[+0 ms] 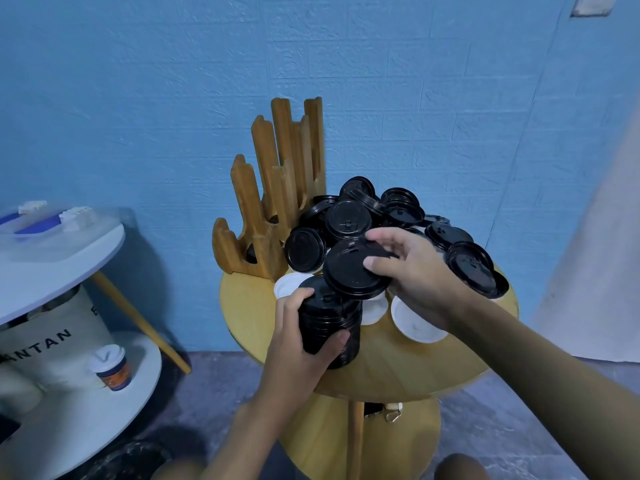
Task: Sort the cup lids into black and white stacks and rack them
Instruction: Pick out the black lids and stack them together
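My left hand (pixel 304 337) grips a tall stack of black lids (pixel 329 323) standing on the round wooden table (pixel 398 368). My right hand (pixel 412 271) pinches a single black lid (pixel 349 268), tilted just above the stack's top. Behind them lies a loose heap of black lids (pixel 367 213), with more black lids (pixel 469 261) at the right edge. White lids (pixel 414 323) lie on the table under my right hand, another white lid (pixel 285 285) left of the stack. An empty wooden lid rack (pixel 273 188) stands at the table's back left.
A grey two-tier side table (pixel 59 244) stands to the left, with a lidded paper cup (pixel 110 367) on its lower shelf. A blue wall is close behind. The wooden table has a lower shelf (pixel 381 431) with small items.
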The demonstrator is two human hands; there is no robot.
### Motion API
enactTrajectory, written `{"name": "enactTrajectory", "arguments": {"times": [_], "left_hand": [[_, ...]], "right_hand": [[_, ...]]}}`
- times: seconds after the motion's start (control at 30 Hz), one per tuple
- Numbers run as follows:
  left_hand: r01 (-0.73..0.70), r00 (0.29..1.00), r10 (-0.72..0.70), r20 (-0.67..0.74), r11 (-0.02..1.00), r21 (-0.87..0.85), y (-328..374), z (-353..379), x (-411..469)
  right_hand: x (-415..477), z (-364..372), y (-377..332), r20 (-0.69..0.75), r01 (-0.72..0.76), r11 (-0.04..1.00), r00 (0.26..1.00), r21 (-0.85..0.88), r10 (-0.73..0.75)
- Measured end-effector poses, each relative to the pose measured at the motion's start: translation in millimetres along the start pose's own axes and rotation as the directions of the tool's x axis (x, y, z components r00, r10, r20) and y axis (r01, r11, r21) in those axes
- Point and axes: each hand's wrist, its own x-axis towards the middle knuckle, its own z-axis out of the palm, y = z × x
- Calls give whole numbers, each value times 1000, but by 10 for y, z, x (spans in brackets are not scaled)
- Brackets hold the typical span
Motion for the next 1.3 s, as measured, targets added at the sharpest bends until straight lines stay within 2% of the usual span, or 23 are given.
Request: {"name": "enactTrajectory", "arguments": {"times": [0.13, 0.27, 0.37, 0.43, 0.57, 0.77, 0.93, 1.1, 1.17, 1.2, 1.27, 1.3], "left_hand": [[-3, 1000, 3, 2, 1000, 1, 6, -11, -1], [14, 1000, -13, 14, 999, -34, 1, -15, -20], [42, 999, -42, -4, 996, -82, 31, -18, -28], [54, 998, -56, -20, 994, -98, 51, -16, -25], [40, 999, -42, -25, 996, -82, 34, -33, -26], [-31, 1000, 31, 3, 999, 15, 46, -50, -20], [-41, 999, 40, 17, 997, 61, 14, -50, 1], [-33, 999, 34, 32, 999, -7, 30, -4, 7], [-40, 999, 40, -10, 999, -31, 48, 28, 3], [-44, 999, 43, -32, 999, -31, 58, 38, 3], [-37, 998, 35, -59, 999, -32, 75, 55, 1], [-30, 997, 28, -66, 999, -36, 80, 60, -2]], "right_hand": [[-51, 73, 51, 135, 20, 955, 991, -297, 22], [-104, 135, 81, 283, 49, 930, 957, -365, 61], [-105, 185, 138, 315, 132, 864, 948, -486, 32], [-73, 193, 163, 332, 136, 833, 941, -537, 61], [-18, 165, 168, 402, 140, 812, 907, -567, 125], [-39, 151, 168, 412, 175, 790, 905, -588, 107], [-114, 88, 243, 371, 96, 907, 926, -410, 70], [-128, 21, 250, 428, 74, 927, 899, -368, 98], [-93, -10, 220, 384, 97, 918, 921, -385, 64], [-59, -36, 199, 310, 126, 898, 951, -422, 12], [74, -167, 188, 74, 170, 786, 985, -594, -158], [168, -269, 190, -40, 147, 704, 969, -695, -242]]}}
